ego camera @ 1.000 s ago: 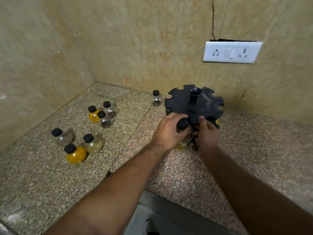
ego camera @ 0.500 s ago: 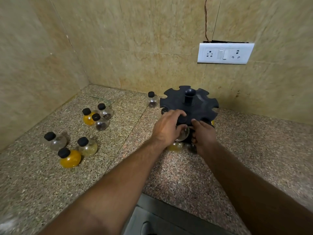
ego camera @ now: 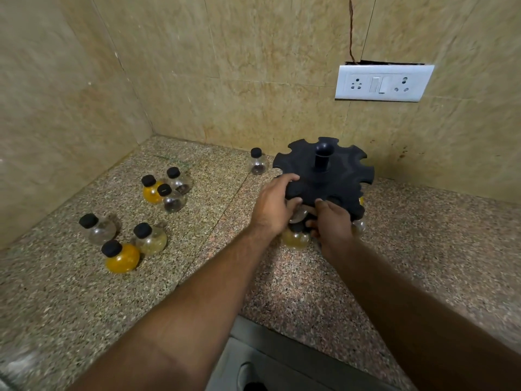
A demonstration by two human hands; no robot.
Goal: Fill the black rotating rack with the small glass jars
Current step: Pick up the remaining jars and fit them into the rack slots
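Black rack point(ego camera: 332, 182) centre-right on counter point(ego camera: 197, 277), close to back wall. Clear jar point(ego camera: 298, 215) at its near edge, between both hands. Left hand point(ego camera: 272, 207) pinches rack rim, fingers on top, thumb below. Right hand point(ego camera: 334, 225) fingers curled under rim; can't tell what they hold. Loose jars point(ego camera: 152, 238) at frame left, another jar point(ego camera: 258, 165) just left of rack.

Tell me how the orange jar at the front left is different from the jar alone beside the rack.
The orange jar is filled with orange stuff; the lone jar is mostly clear with dark bits at the bottom. The orange jar sits close beside two other jars; the lone jar stands by itself next to the black rack. Both have black caps and rest on the counter, not in the rack.
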